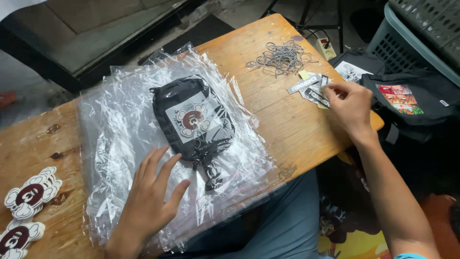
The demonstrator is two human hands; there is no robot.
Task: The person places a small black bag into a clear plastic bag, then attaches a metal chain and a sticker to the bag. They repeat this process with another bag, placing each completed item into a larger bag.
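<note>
One pouch (pixel 194 120) lying diagonally (strap nearest)

The sticker stack (pixel 21 218) at the table's (pixel 287 124) near-left corner gets cut off by the frame, and the right hand (pixel 352 108) probably hides a few tags (pixel 311 88).

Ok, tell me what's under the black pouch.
The black pouch lies on a stack of clear plastic bags spread over the wooden table. The pouch hides whatever is directly beneath it.
</note>
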